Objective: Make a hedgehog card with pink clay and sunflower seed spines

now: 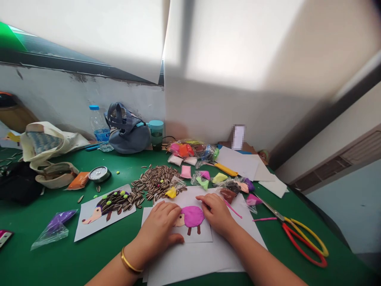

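1. Head view, left hand (pixel 159 224): gold bangle (pixel 131 261) on the wrist; fingers (pixel 166 210) open, spread on the white card (pixel 198 235), just beside the pink clay hedgehog (pixel 190 217).
2. Right hand (pixel 216 213): fingers (pixel 205 199) curled, tips at the clay's upper edge; cannot tell if gripping.
3. Hedgehog lies on the card between both hands; card sits on white paper (pixel 190 266) on the green surface (pixel 59 262).
4. Left: a hedgehog picture with sunflower seed spines (pixel 111 204). Above: a loose sunflower seed pile (pixel 156 182).
5. Right: red-and-yellow scissors (pixel 300 242). Back: clay packets (pixel 184 151), water bottle (pixel 99 123), grey bag (pixel 127 131).
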`<move>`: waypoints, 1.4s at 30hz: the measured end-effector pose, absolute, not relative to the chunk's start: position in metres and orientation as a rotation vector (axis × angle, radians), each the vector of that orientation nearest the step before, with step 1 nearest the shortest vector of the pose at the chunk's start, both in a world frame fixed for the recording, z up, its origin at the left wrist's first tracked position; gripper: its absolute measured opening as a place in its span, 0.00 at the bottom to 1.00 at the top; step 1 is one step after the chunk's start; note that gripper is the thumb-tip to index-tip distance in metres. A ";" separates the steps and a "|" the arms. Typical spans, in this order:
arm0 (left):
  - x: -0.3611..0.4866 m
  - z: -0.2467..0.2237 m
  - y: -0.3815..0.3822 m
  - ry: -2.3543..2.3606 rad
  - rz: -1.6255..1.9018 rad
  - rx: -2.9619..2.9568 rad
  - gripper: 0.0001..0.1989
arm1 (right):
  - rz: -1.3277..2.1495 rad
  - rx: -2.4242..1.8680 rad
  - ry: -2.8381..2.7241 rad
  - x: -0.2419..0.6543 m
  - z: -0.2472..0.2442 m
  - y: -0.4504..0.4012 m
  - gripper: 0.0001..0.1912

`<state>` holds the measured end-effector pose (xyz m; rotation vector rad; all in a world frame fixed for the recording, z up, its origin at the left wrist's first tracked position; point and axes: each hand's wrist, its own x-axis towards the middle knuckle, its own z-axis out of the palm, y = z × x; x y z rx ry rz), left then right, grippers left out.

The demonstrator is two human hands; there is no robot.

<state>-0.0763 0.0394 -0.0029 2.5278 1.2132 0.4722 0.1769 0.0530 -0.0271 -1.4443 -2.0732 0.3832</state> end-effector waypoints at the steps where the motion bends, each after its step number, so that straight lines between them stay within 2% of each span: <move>1: -0.076 -0.002 0.039 1.202 0.468 2.538 0.36 | 0.378 -1.450 -2.078 0.176 -0.027 0.053 0.18; 16: -0.075 0.002 0.041 1.226 0.306 2.515 0.37 | 0.376 -1.454 -2.091 0.176 -0.027 0.053 0.17; 21: -0.072 0.004 0.041 1.247 0.307 2.511 0.29 | 0.378 -1.449 -2.094 0.177 -0.026 0.053 0.18; 24: -0.070 0.002 0.039 1.251 0.343 2.518 0.30 | 0.385 -1.454 -2.093 0.176 -0.025 0.053 0.18; 31: -0.073 -0.012 0.042 1.238 0.596 2.454 0.29 | 0.446 -1.404 -2.041 0.177 -0.025 0.052 0.17; 36: -0.081 -0.013 0.051 1.296 0.998 2.215 0.14 | 0.571 -1.207 -1.838 0.182 -0.026 0.051 0.16; 39: -0.083 -0.010 0.054 1.364 1.187 1.977 0.14 | 0.503 -1.131 -1.748 0.182 -0.025 0.052 0.15; 42: -0.080 -0.009 0.056 1.346 1.207 1.674 0.20 | 0.452 -1.107 -1.703 0.181 -0.023 0.052 0.14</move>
